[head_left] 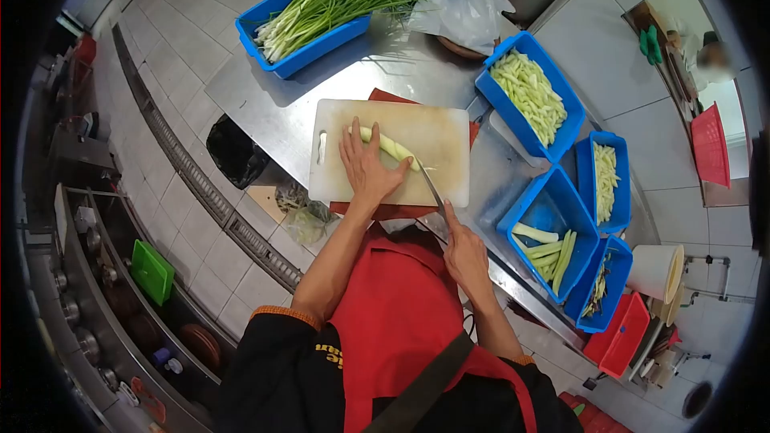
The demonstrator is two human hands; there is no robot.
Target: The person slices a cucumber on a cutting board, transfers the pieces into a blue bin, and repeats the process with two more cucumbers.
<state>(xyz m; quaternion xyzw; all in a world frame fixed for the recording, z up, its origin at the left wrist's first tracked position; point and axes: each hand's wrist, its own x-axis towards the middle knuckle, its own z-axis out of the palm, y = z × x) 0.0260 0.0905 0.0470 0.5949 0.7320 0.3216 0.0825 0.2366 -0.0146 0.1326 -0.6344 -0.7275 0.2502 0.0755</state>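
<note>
A long, pale-green peeled cucumber (391,146) lies slantwise on the white cutting board (441,124). My left hand (367,167) holds it down, fingers reaching across it and the thumb near its right end. In my right hand (464,252) is a kitchen knife (431,186), gripped by the handle. The knife's tip is right at the cucumber's right end, with its blade slanting back toward me. A small pale scrap lies on the board beside the tip. Under the board, a red cloth (393,96) sticks out.
Spring onions (337,4) fill a blue bin (321,46) at the back left, near a plastic bag (457,0). To the right, blue bins hold cut pale-green strips (528,96); another bin (521,200) holds longer pieces (549,256). A metal table (265,100) carries these.
</note>
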